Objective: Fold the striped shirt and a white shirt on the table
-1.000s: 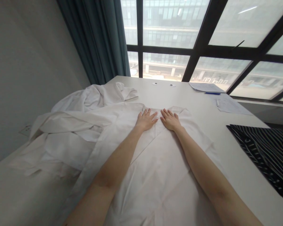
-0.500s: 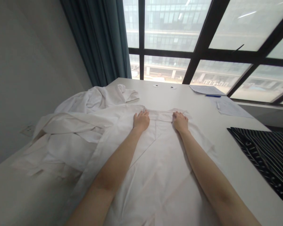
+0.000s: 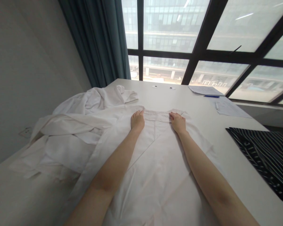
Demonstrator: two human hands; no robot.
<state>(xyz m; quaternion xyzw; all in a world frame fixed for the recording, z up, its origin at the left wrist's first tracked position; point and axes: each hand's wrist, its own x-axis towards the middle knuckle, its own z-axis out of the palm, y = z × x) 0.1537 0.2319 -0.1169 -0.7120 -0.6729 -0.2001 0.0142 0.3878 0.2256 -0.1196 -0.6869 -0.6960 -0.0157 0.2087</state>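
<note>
Here, your left hand (image 3: 137,120) and right hand (image 3: 178,122) sit at mid-frame on the far edge of the white garment (image 3: 155,169), which lies spread on the table (image 3: 238,163) in the centre; both hands curl over the folded top band, fingers closed on its ends; you seem to be squaring that fold; next, I judge, needs an even pull from both sides.

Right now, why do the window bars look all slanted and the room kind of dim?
Head view: the wide lens splays the window bars outward; bright daylight behind leaves the wall and curtain dim; both hands on the white coat look sharp, softly lit.
</note>
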